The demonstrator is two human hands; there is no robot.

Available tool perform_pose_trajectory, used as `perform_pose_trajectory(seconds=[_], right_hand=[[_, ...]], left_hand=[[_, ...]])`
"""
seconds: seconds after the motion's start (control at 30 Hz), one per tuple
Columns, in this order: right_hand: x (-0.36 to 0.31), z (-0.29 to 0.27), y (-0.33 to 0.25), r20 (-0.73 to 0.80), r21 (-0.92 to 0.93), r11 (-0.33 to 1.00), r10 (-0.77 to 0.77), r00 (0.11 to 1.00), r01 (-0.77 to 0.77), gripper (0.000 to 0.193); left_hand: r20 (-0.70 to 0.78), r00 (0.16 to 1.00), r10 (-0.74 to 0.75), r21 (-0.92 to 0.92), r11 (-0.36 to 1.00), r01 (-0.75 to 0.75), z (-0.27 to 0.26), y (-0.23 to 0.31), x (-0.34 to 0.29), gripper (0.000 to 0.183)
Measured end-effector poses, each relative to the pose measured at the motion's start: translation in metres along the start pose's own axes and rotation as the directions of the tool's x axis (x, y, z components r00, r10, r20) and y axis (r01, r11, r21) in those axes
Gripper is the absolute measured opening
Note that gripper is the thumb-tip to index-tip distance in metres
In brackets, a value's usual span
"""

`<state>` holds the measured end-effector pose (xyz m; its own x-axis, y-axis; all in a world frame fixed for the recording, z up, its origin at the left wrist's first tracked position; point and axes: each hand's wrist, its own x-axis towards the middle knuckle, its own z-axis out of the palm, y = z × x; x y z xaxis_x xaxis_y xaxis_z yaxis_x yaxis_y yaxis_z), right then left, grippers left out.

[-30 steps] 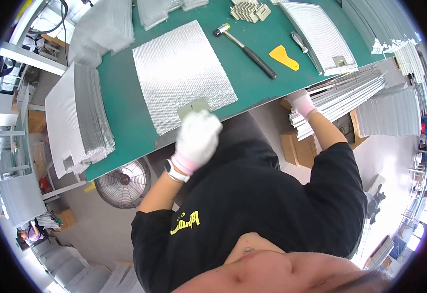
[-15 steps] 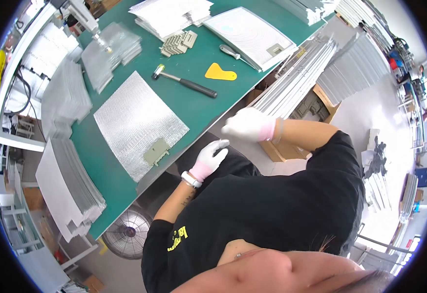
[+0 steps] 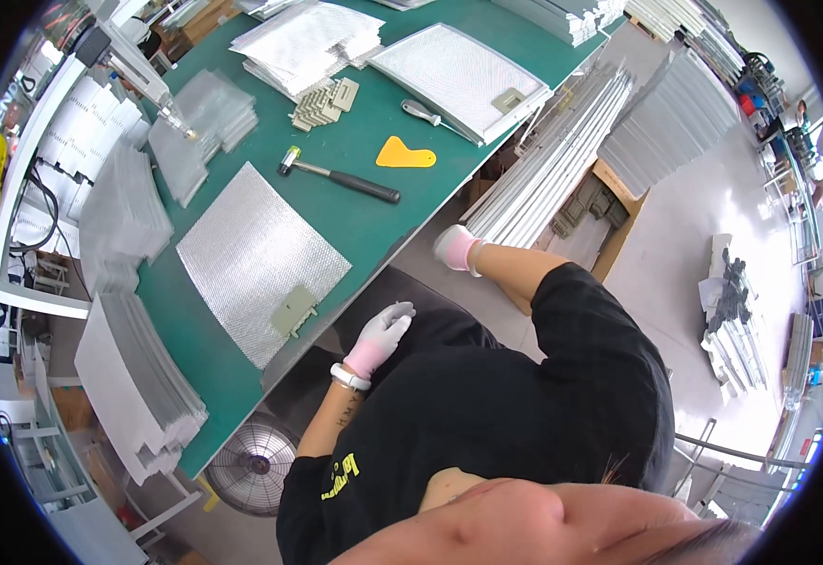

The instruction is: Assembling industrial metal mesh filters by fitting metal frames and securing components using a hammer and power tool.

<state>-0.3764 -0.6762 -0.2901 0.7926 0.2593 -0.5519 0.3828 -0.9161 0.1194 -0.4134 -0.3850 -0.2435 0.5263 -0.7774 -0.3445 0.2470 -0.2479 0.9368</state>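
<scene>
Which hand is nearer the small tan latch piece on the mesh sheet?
Left. The left hand hangs just off the table edge, right of the tan latch piece. The right hand is farther off, down at the bundle of metal strips.

a brown open cardboard box stands on the floor beside the green table's right end.

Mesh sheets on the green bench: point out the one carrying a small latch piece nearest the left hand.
The unframed mesh sheet at the bench's near edge; its olive latch lies closest to the left hand.
</scene>
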Motion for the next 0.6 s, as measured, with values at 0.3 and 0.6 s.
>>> perform_pose_trajectory(seconds=[0.3,0.6], right_hand=[[-0.089,-0.116,-0.047,-0.313,0.085,0.954,-0.247,0.917,0.286,0.013],[-0.122,-0.171,-0.146,-0.943,0.184,0.204,-0.238,0.231,0.962,0.012]], left_hand=[[-0.158,0.987,-0.027,-0.118,0.993,0.009,-0.016,-0.027,-0.012,0.045],[-0.396,0.763,0.511,0.131,0.854,-0.503,-0.003,0.062,0.003,0.042]])
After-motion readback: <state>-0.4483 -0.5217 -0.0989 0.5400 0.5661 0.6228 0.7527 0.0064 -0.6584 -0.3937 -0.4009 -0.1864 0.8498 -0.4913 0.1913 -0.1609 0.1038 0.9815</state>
